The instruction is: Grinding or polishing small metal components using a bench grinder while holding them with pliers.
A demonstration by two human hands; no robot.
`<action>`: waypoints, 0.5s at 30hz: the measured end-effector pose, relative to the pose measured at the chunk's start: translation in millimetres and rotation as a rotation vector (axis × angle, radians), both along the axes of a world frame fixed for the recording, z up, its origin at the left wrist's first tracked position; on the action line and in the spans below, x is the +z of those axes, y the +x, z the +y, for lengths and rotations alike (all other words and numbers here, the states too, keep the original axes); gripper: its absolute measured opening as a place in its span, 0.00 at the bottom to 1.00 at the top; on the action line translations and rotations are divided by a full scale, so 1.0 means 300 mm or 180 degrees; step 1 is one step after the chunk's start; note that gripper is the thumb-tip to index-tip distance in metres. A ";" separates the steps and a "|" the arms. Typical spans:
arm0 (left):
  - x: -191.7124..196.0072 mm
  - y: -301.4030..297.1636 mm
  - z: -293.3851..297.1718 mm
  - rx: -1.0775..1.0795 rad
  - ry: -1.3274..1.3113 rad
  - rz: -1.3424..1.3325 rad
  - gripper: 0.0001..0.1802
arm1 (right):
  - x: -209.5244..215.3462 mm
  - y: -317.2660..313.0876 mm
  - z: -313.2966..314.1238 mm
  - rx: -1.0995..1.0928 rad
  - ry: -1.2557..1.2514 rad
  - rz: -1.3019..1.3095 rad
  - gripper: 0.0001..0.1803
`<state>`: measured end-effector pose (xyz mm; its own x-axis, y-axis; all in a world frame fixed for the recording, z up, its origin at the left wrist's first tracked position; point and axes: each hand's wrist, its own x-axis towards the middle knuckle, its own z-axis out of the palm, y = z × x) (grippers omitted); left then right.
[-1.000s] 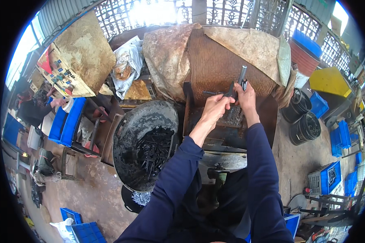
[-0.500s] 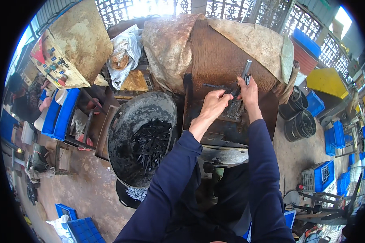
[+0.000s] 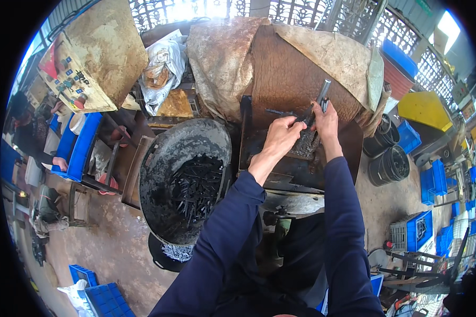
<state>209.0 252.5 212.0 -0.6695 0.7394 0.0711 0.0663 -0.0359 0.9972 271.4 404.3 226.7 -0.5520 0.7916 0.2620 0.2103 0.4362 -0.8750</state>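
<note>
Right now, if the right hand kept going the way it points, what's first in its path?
Probably the brown cover ahead of the right hand; the metal rod in its grip would likely touch first. How much gap remains is unclear from this view.

Workshop: button-studded control box (image 3: 98, 58), blue crates (image 3: 110, 300), stained floor (image 3: 111, 232).

A silvery metal rod (image 3: 324, 91) is held tilted to the right of the black tub (image 3: 194, 133); a slim dark piece (image 3: 278, 112), seemingly metal, juts nearly level, nearer the tub.
</note>
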 end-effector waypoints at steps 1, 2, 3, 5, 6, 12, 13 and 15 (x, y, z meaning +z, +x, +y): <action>0.002 0.002 -0.001 -0.0006 -0.0009 -0.0005 0.11 | -0.001 0.000 0.001 0.0003 0.0002 0.0019 0.18; 0.004 0.003 -0.001 -0.0012 -0.0018 -0.0011 0.11 | -0.002 -0.001 0.003 0.0004 0.0003 0.0019 0.18; 0.005 0.005 0.000 -0.0019 -0.0027 -0.0018 0.10 | -0.003 -0.001 0.005 0.0002 0.0006 0.0018 0.18; 0.001 0.003 0.004 -0.0015 -0.0008 0.0020 0.10 | -0.008 -0.004 0.010 0.0006 0.0008 0.0017 0.17; -0.001 0.002 0.007 -0.0016 0.0011 0.0058 0.10 | -0.014 -0.007 0.017 0.0009 0.0008 0.0014 0.17; -0.009 0.007 0.017 -0.0009 -0.0077 0.0060 0.11 | -0.040 -0.021 0.031 0.0005 0.0072 0.0128 0.17; -0.017 0.008 0.024 0.0022 0.0040 0.0088 0.12 | -0.043 -0.023 0.030 -0.0008 0.0092 0.0123 0.16; -0.026 0.020 0.050 0.0058 0.0301 0.0145 0.14 | -0.084 -0.028 0.084 -0.0042 0.0275 0.0134 0.17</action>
